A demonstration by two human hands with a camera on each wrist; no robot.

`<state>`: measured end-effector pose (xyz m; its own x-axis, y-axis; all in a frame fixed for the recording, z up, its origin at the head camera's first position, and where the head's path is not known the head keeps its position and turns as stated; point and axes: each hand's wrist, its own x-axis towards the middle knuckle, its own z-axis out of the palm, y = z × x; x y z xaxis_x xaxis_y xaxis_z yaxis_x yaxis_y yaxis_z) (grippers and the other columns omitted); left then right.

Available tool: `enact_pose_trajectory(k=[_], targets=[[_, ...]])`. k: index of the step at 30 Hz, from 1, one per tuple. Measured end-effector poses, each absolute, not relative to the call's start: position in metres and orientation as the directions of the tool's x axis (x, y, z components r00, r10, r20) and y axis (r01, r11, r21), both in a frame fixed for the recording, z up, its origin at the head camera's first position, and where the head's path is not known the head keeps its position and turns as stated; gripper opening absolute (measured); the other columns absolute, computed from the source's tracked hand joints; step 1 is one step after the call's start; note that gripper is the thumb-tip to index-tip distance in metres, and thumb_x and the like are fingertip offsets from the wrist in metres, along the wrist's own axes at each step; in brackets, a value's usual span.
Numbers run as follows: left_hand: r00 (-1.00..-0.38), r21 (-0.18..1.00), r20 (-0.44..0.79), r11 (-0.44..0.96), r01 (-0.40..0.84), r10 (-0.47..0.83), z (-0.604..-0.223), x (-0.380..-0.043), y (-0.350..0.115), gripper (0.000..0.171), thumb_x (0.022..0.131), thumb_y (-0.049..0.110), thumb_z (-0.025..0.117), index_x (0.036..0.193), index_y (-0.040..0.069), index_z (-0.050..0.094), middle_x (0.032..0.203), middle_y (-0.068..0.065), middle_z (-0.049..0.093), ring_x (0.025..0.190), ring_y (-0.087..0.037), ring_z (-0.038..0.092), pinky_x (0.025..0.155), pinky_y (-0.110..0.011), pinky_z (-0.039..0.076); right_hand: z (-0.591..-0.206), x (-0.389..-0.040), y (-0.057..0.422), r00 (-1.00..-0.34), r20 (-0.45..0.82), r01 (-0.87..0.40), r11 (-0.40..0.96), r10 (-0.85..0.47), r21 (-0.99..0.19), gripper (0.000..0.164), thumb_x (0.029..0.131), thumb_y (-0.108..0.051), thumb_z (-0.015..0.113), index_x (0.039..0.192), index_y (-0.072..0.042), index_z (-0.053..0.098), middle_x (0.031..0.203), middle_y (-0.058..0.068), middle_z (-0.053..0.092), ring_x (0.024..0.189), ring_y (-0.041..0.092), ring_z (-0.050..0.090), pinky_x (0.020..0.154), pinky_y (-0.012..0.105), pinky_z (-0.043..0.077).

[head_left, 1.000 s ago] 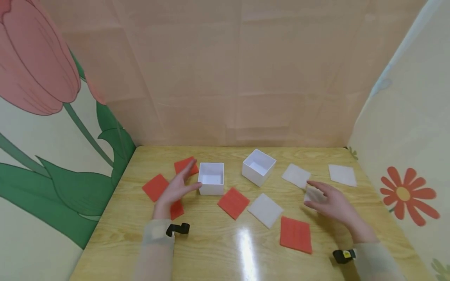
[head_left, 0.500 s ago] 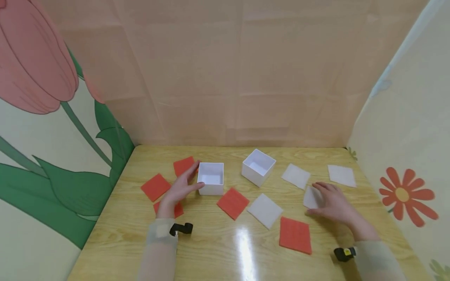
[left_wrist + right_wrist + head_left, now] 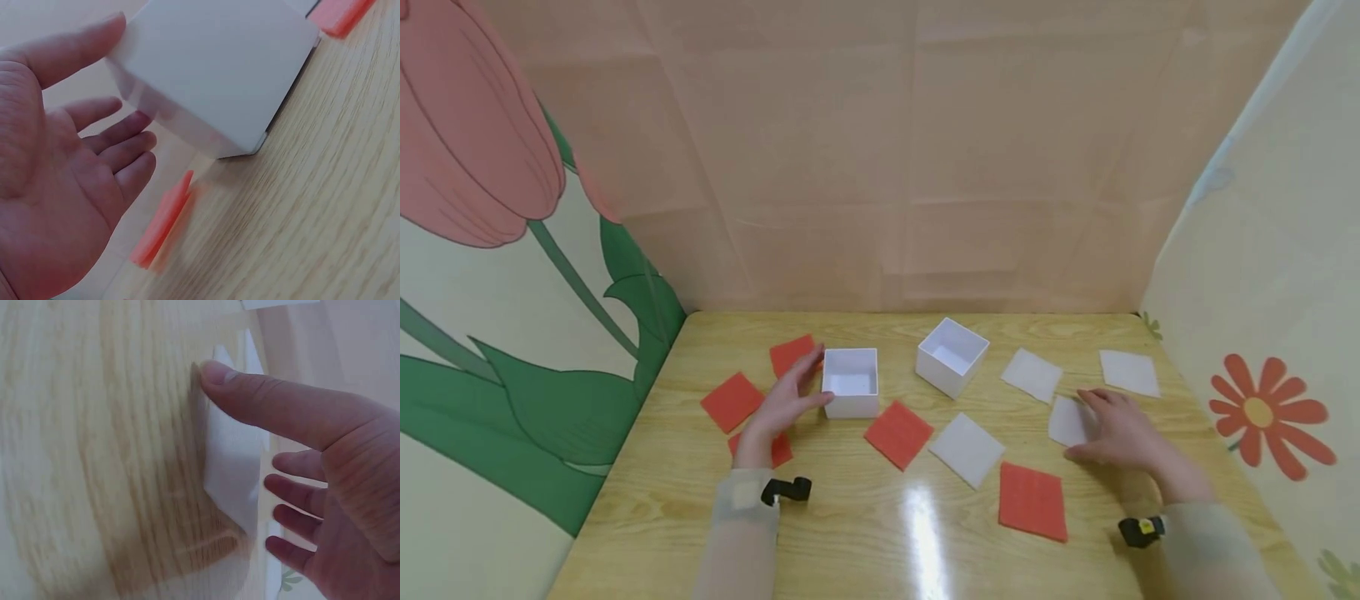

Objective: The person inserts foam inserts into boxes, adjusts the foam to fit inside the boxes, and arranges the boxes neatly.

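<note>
One red square (image 3: 1032, 502) lies nearest us, at about 7 o'clock from the white square (image 3: 1069, 422) over which the right hand (image 3: 1116, 433) is poised. That hand is spread, its thumb to the near side and its fingers to the far side, and we see it pinching nothing. Since the white square looks thin and soft, we think it best to slip a fingertip under one edge and meet it with the thumb; pressing flat might only drag it. Farther off, toward 9 o'clock, the left hand (image 3: 778, 408) is spread too, thumb and fingers apart at the left wall of a white box (image 3: 852, 406). We would brace it lightly, as a hard push could slide the box. Beyond, between 2 and 3 o'clock from that box, a second box (image 3: 942, 373) stands cornerwise.

The right wrist view shows us the thumb tip at the white square's edge and the other fingers clear; whether the thumb presses we cannot tell. The left wrist view gives us the palm, which the head view hides, with fingers loosely bent beside the box. Only the head view looks inside both boxes.
</note>
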<state>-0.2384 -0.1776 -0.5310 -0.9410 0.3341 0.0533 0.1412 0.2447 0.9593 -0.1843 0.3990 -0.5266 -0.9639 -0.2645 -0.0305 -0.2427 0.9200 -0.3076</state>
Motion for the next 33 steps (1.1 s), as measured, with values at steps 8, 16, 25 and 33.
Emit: enact_pose_trajectory(k=[8,16,25,33], targets=[[-0.942,0.958,0.072,0.241,0.157,0.328,-0.533,-0.240,-0.176,0.087,0.095,0.006,0.082,0.168,0.011,0.036,0.170,-0.013,0.035,0.159,-0.035,0.030,0.129,-0.049,0.025,-0.527,-0.192,0.407,-0.959,-0.074,-0.237,0.914,-0.275,-0.328,0.108,0.067,-0.051,0.100,0.143,0.012,0.058,0.136,0.043,0.053,0.121,0.060,0.053,0.098,0.074,0.047],[-0.941,0.973,0.069,0.187,0.137,0.330,-0.534,-0.238,-0.177,0.087,0.094,-0.001,0.080,0.167,0.006,0.034,0.170,-0.015,0.035,0.159,-0.035,0.030,0.130,-0.048,0.023,-0.531,-0.194,0.405,-0.960,-0.129,-0.188,0.912,-0.250,-0.364,0.106,0.068,-0.048,0.101,0.150,0.003,0.058,0.140,0.040,0.053,0.125,0.060,0.052,0.099,0.076,0.045],[-0.938,0.974,0.078,0.173,0.144,0.338,-0.537,-0.234,-0.179,0.086,0.095,0.002,0.080,0.167,0.008,0.034,0.170,-0.015,0.035,0.158,-0.037,0.029,0.129,-0.051,0.024,-0.529,-0.191,0.402,-0.953,-0.128,-0.206,0.900,-0.273,-0.385,0.105,0.067,-0.044,0.102,0.150,0.003,0.058,0.139,0.039,0.053,0.124,0.059,0.052,0.098,0.076,0.046],[-0.933,0.977,0.091,0.150,0.151,0.348,-0.538,-0.236,-0.178,0.087,0.095,0.000,0.080,0.168,0.008,0.033,0.169,-0.017,0.035,0.159,-0.037,0.029,0.130,-0.050,0.023,-0.534,-0.193,0.406,-0.955,-0.147,-0.188,0.910,-0.258,-0.370,0.102,0.068,-0.049,0.100,0.149,-0.001,0.059,0.142,0.039,0.052,0.126,0.059,0.051,0.098,0.078,0.045]])
